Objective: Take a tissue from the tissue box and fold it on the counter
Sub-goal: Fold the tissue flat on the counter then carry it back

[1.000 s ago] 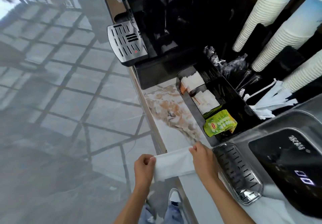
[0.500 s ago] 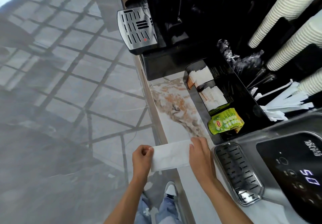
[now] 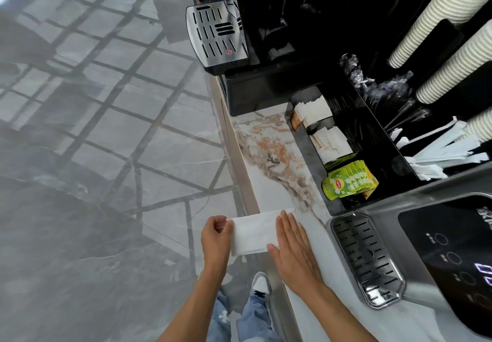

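Already the tissue [image 3: 253,233] is out of its box and lies as a narrow white strip across the near edge of the marble surface [image 3: 277,179], its left end overhanging the edge toward the floor. It looks doubled over at least once, since a second layer shows along its lower edge, though how many folds it carries I cannot tell. The left hand [image 3: 215,237] is curled closed on the overhanging end, pinching it between thumb and fingers. The right hand [image 3: 291,243] is spread flat with fingers together, palm down on the other end, pressing it against the surface as if to set a crease. So the taking is done and the folding is under way; what seems left is to bring the held end over and flatten it, perhaps once more. The tissue box itself is not in view. Just beside the right hand sits a slotted metal drip tray [image 3: 366,259] on a machine with a dark touch panel [image 3: 452,256]. Farther along, a black organiser [image 3: 306,142] holds white sachets and green tea bags [image 3: 348,182], with stacks of paper cups [image 3: 439,16] behind.
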